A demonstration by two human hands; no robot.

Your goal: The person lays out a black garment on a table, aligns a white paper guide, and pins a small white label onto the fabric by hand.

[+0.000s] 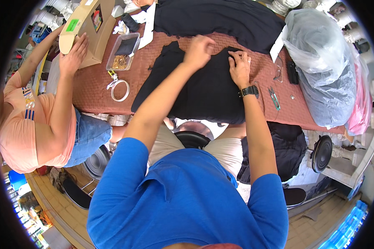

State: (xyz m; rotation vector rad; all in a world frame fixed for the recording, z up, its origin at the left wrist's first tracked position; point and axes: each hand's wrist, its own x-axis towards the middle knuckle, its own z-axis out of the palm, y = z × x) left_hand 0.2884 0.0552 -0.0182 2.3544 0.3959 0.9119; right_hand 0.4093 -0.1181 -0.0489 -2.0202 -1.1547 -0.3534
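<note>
A black garment piece [210,93] lies spread on the brown-red tablecloth in front of me, its near edge at the table's front. My left hand [198,53] is raised just over its far edge, fingers curled in and slightly blurred; whatever they may pinch is too small to make out. My right hand [239,68], with a dark watch on the wrist, rests on the upper right corner of the piece, fingers stretched over the cloth. Beyond both hands lies a second black cloth [220,18]. Green-handled thread snips [274,98] lie right of my right wrist.
At left a person holds a cardboard box [97,45] upright. Near it are a clear tub [124,52] with gold-coloured bits, a black thread cone [130,23] and a white ring [120,90]. Glasses [277,71], a black case [292,73] and a bulky plastic bag [324,70] occupy the right.
</note>
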